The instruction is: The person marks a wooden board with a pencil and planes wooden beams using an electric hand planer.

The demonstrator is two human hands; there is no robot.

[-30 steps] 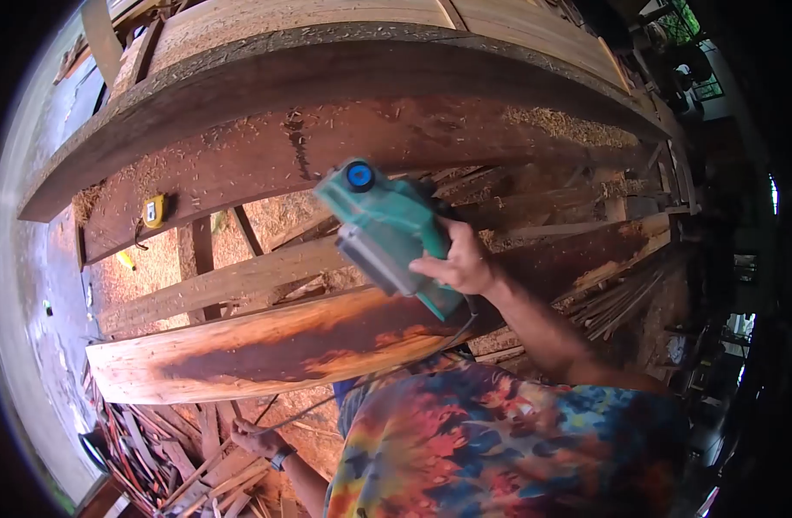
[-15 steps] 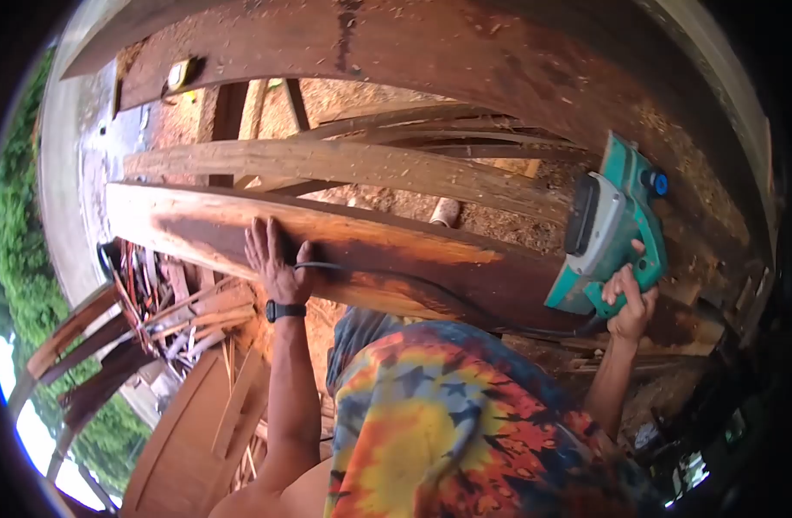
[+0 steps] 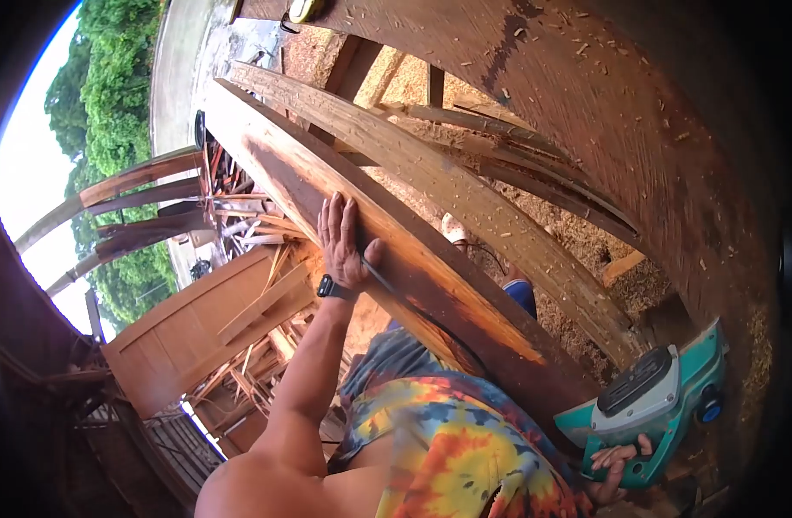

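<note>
My left hand (image 3: 346, 246) lies flat with its fingers stretched out on a long wooden plank (image 3: 430, 289), whose face is dark brown with pale, orange planed patches. A dark power cord (image 3: 385, 283) runs past the thumb and along the plank toward my body. At the plank's near right end, my right hand (image 3: 616, 462) is wrapped round the handle of a teal and grey electric planer (image 3: 655, 406) with a blue knob. The planer rests on or just over the plank; its underside is hidden, so contact cannot be confirmed.
A second curved plank (image 3: 465, 186) runs alongside, dotted with shavings. Beyond it stretches a wide brown board (image 3: 586, 112), with a yellow tape measure (image 3: 302, 9) at its far end. Sawdust and offcuts cover the ground. A wooden panel (image 3: 197, 324) leans at the left.
My view has turned, so the planks now slant down to the right. The planer appears lower in view, still at the plank's right end. My left hand stays at about the same spot.
</note>
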